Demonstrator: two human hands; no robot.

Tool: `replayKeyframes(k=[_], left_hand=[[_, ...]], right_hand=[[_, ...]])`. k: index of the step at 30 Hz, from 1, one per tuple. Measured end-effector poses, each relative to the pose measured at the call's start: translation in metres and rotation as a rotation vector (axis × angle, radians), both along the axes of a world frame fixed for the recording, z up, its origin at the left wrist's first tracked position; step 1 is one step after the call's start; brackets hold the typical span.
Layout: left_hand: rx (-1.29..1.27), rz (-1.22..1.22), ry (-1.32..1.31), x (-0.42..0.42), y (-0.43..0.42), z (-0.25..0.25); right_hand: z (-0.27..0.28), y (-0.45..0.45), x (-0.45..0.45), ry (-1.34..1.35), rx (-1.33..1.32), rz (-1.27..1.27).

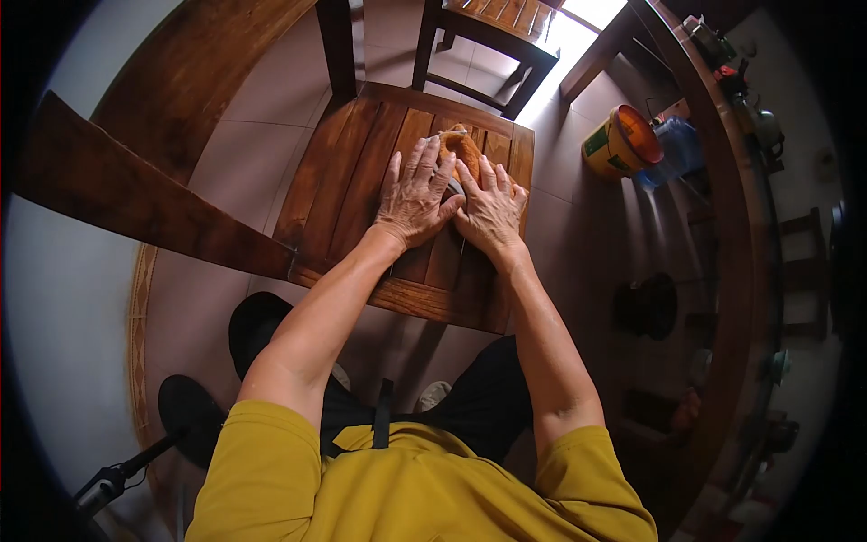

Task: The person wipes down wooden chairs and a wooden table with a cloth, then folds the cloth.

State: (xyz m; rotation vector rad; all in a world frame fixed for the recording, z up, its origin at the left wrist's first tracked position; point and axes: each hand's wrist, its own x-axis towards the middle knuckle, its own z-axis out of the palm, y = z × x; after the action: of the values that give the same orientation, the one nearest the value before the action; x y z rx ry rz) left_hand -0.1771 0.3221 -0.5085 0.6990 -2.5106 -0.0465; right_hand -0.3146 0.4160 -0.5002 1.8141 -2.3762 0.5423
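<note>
One orange cloth (465, 155) lies on the brown slatted wooden seat (339, 185), near its far edge, partly covered by two bare hands. Left hand (417, 194): palm down, fingers extended and slightly spread, laid over the cloth's left side. Right hand (490, 203): palm down, fingers likewise extended and parted, resting on the cloth's right side. Thumbs meet or nearly meet at the near end. Neither hand is closed around the cloth; the undersides of both palms are hidden. Beyond the seat stands a slatted stool (497, 16). To the right, well apart, a yellow bucket (601, 152) stands on the tiled floor (549, 194) just beside a blue translucent container (679, 152).
</note>
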Motion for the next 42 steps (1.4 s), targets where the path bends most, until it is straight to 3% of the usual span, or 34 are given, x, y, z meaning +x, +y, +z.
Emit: replayKeyframes(k=[15,42], left_hand=[[0.052,-0.191,-0.047,0.003,-0.001,0.023],[0.224,-0.061,-0.302,0.003,-0.001,0.037]], right_hand=[[0.019,0.021,0.025,0.008,0.090,-0.001],[0.034,0.009,0.023,0.034,0.034,-0.005]])
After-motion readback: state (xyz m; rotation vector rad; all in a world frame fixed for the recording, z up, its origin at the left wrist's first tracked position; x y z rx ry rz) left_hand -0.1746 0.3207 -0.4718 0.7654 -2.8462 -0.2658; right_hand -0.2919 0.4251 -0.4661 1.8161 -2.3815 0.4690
